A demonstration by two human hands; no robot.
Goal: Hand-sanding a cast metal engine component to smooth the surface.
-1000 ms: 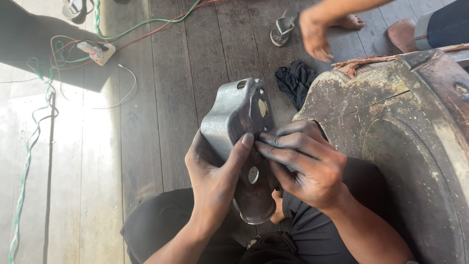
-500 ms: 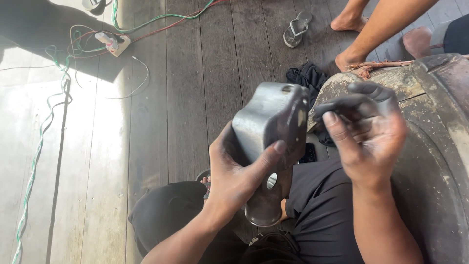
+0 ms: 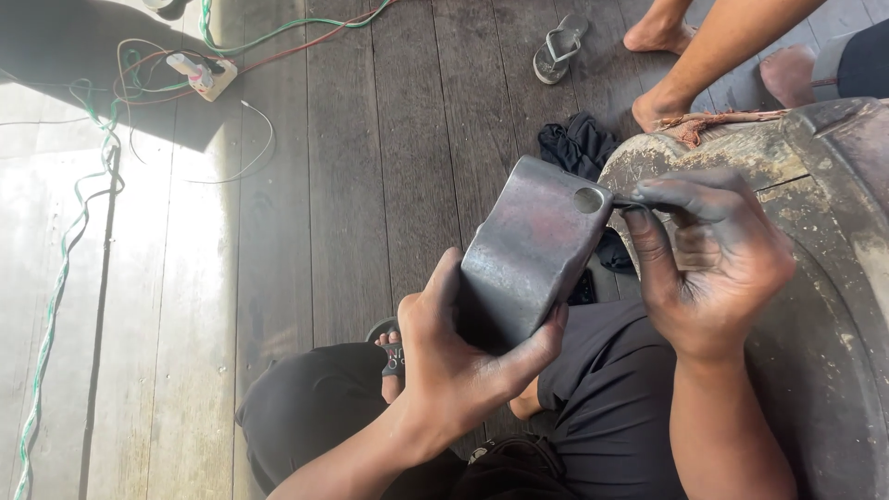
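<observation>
No packages, labels, signs or screens are in view. The scene holds only unmarked items on the wooden floor; no printed panel, tag, wrapper or display shows on any of them. Small surfaces at the frame edges are too blurred to judge for markings.

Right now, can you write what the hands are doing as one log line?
left hand: grips grey metal part from below | right hand: fingers pinched beside its round hole | setting: plank floor

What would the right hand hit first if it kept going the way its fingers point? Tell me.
Probably the metal piece: the right hand points left at its upper edge by the round hole, though depth is unclear.
</observation>
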